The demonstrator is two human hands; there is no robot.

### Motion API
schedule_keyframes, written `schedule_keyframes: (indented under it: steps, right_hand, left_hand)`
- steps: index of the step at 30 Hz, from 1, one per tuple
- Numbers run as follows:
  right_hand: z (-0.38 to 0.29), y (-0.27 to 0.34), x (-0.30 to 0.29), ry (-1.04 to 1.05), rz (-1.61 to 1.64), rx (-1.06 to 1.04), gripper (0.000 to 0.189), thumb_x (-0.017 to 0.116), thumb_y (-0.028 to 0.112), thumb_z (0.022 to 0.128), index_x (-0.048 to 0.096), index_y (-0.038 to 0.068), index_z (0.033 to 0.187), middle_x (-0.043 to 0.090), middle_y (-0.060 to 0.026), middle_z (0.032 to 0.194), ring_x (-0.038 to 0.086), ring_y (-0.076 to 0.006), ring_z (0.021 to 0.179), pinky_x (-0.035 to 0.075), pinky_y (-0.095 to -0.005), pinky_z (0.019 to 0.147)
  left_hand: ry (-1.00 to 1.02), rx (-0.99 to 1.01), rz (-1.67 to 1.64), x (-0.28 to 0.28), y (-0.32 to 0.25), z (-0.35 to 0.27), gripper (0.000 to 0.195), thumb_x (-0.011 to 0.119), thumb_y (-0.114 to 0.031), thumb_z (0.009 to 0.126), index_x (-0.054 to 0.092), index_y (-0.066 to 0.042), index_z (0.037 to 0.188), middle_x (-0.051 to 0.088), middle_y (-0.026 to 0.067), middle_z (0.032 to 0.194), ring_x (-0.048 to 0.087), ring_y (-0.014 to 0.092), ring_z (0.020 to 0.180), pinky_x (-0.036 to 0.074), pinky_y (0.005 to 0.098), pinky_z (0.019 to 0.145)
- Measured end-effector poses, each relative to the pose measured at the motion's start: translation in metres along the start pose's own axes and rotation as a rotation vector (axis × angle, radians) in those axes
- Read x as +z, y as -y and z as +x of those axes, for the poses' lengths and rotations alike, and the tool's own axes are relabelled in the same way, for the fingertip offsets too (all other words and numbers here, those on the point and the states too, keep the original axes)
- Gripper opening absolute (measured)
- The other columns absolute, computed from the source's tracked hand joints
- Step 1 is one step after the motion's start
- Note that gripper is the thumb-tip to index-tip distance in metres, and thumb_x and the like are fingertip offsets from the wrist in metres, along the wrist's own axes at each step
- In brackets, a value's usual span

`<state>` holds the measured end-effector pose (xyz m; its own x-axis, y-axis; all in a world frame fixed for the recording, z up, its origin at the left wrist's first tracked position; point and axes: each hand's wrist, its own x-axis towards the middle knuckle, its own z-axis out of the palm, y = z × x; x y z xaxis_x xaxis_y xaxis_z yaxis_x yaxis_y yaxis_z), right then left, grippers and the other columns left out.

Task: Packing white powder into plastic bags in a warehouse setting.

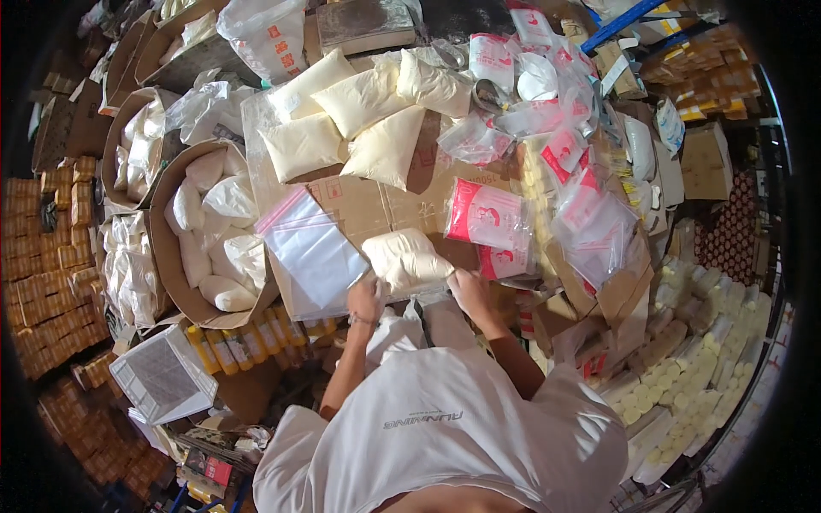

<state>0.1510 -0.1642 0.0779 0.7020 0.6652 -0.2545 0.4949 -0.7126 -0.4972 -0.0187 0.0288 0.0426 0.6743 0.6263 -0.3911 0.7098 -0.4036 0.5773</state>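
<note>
A clear plastic bag of cream-coloured powder (407,258) lies at the near edge of a cardboard-covered table (359,208). My left hand (366,298) is at its near left corner, fingers closed, and my right hand (469,292) grips its near right corner. Whether the left fingers pinch the bag's edge is hard to tell. Flat, empty zip bags with a pink seal strip (314,247) lie to the left, close to my left hand. Several filled powder bags (385,144) rest on the far side. Pink-and-white printed packs (490,215) lie to the right.
An open carton of filled white bags (218,224) stands left of the table. Loose plastic packaging (596,224) is heaped at the right over another carton. Yellow-wrapped bundles (237,346) and a white plastic basket (165,375) are at the lower left. Wrapped pale rolls (673,385) fill the lower right.
</note>
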Motion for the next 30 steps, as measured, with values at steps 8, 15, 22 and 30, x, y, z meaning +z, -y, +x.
schedule_keyframes:
  steps: [8,15,22,30]
  right_hand:
    - [0.072,-0.044,0.055,0.173,-0.122,0.054,0.028,0.056,0.025,0.085,0.067,-0.001,0.082,0.065,-0.026,0.081,0.065,-0.0421,0.079,0.051,-0.0501,0.072]
    - [0.068,-0.037,0.017,0.114,0.077,-0.067,0.017,0.055,0.017,0.087,0.064,0.003,0.085,0.065,-0.0225,0.079,0.064,-0.0411,0.077,0.049,-0.0497,0.067]
    - [0.034,-0.004,0.001,-0.117,0.106,-0.056,0.018,0.06,0.02,0.084,0.065,0.005,0.076,0.064,-0.0198,0.072,0.064,-0.0392,0.071,0.05,-0.0484,0.064]
    - [0.085,-0.018,0.048,0.202,-0.296,-0.023,0.023,0.056,0.016,0.078,0.07,0.002,0.089,0.068,-0.0246,0.087,0.068,-0.0409,0.081,0.054,-0.0493,0.07]
  left_hand:
    - [0.061,0.032,0.109,0.033,0.004,0.047,0.033,0.049,-0.029,0.087,0.068,-0.003,0.08,0.065,0.025,0.08,0.064,0.044,0.076,0.051,0.0505,0.07]
    - [-0.01,0.148,0.082,0.027,0.016,0.044,0.034,0.048,-0.031,0.088,0.069,-0.004,0.082,0.064,0.0241,0.079,0.063,0.044,0.076,0.05,0.0505,0.07]
    - [0.104,-0.011,0.03,-0.007,0.027,0.044,0.035,0.051,-0.032,0.087,0.07,-0.003,0.081,0.067,0.0225,0.082,0.066,0.04,0.077,0.052,0.0479,0.071]
    - [0.145,0.144,0.327,0.013,0.019,0.079,0.032,0.055,-0.031,0.083,0.072,-0.003,0.082,0.068,0.0231,0.086,0.067,0.039,0.082,0.054,0.0456,0.073]
